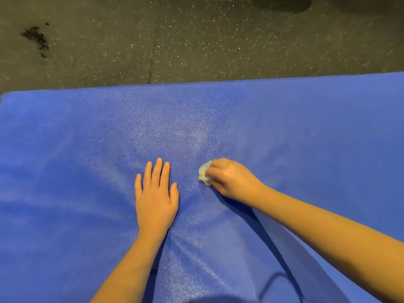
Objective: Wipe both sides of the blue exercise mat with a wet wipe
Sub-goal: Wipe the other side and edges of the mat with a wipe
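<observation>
Both hands on blue exercise mat (pixel 284 119), top side mid-wipe.
Left hand (pixel 155 197) flat, fingers released; right hand (pixel 229 178) fingers grasping wet wipe (pixel 205 172); next: cover remaining surface.

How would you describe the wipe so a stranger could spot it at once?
Start from the big blue mat on the speckled dark floor. Near its middle the right hand grips a small crumpled wad, the wet wipe. It is the only whitish thing on the blue; the left hand beside it lies flat, holding nothing.
</observation>
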`<state>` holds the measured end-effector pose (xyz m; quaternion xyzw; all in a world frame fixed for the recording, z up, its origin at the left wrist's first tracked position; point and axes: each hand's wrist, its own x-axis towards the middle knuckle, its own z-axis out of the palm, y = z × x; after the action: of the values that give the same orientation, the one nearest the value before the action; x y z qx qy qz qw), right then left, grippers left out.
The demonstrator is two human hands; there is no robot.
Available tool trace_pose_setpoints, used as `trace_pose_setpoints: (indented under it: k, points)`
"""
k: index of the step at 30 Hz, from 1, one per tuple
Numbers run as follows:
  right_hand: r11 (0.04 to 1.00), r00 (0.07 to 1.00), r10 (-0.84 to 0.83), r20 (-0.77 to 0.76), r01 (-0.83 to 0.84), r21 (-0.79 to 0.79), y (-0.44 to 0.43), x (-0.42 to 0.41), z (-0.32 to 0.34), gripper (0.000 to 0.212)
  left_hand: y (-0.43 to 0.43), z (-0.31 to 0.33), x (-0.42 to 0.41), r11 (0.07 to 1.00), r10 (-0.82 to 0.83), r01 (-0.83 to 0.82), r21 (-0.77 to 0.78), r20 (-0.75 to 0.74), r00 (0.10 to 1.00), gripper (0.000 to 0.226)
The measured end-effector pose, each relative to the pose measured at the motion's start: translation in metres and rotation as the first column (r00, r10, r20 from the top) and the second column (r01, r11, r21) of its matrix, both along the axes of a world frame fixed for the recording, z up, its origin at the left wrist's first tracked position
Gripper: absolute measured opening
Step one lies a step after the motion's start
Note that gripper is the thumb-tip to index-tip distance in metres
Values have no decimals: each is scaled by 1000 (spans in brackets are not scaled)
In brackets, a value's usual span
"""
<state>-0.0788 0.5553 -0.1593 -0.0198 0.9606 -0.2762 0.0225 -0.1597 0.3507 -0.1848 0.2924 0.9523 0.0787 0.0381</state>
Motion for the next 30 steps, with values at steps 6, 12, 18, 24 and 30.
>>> trace_pose_setpoints:
  k: [6,12,18,24,30]
  points:
    - [971,964,-236,-126,237,-6,-2,4,-3,23,-1,0,1,1000,-2,2,17,7,1000,58]
    - [994,994,95,-53,-98,-55,-34,42,3,30,0,-1,1,1000,-10,10,28,9,1000,56]
    - [955,943,-286,-168,295,30,-25,18,-1,14,0,0,1,1000,-20,20,-7,50,999,58]
    - [989,986,150,-75,-148,22,-42,52,3,17,-8,11,20,999,-3,9,-48,112,994,58]
    - [964,949,-251,-193,262,35,-45,42,1,18,-32,13,51,996,-1,11,-93,115,993,57]
